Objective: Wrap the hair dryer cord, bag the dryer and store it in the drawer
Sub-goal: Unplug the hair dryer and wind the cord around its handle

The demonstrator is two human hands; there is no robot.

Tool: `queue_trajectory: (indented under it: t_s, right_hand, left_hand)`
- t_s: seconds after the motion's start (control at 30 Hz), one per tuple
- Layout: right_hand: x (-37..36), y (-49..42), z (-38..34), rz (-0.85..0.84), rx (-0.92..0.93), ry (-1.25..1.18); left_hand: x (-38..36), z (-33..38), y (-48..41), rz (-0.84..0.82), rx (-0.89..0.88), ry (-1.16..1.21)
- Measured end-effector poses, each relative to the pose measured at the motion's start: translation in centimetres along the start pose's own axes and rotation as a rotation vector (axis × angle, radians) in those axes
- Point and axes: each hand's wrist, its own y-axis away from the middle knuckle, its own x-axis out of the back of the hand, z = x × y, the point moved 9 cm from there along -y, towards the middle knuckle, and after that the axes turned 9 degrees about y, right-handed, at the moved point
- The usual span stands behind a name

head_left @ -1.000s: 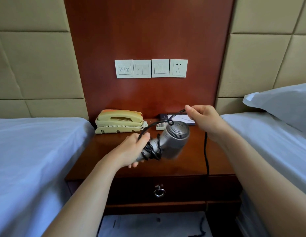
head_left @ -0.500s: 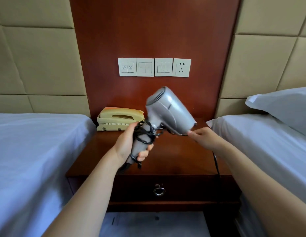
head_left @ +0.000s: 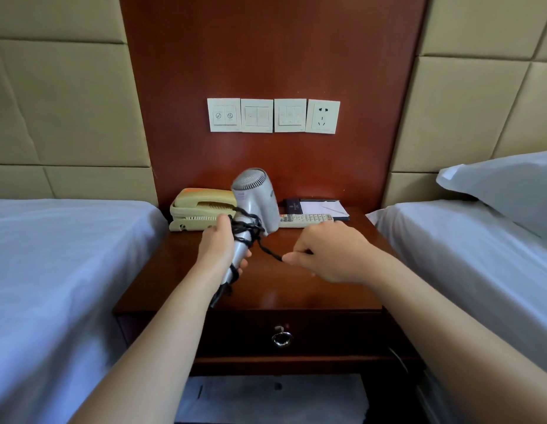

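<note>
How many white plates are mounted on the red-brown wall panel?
4, in one row: left switch plate, second switch plate, third switch plate, then the socket plate at the right end. None seems hidden.

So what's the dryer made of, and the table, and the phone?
Dryer: probably plastic, silver satin finish, with a soft sheen and a fine mesh grille. Table: wood or wood veneer, dark reddish, glossy; light reflects off its top. Phone: cream plastic, matte, looks yellowed.

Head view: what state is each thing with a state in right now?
hair dryer, held up by its handle.
cord, partly wound round the handle.
left hand, grips the handle.
right hand, pinches the loose cord.
drawer, closed.
wall socket, nothing plugged in.
telephone, handset on cradle.
</note>
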Motion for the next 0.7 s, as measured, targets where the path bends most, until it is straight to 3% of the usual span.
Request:
queue_trajectory:
  t_s: [0.23,0.43,0.7]
  right_hand:
    - [1.6,-0.4,-3.5,0.196,0.127,0.222]
    - [0.4,-1.5,-2.9,0.092,0.166,0.067]
    - [1.4,-2.0,-0.3,0.194,0.134,-0.184]
  left_hand:
    - [-1.9,-0.8,0.8,-0.047,-0.076,-0.238]
    - [-4.1,-1.1,1.4,-0.224,-0.09,-0.393]
    - [-5.6,0.1,3.9,-0.341,-0.219,-0.521]
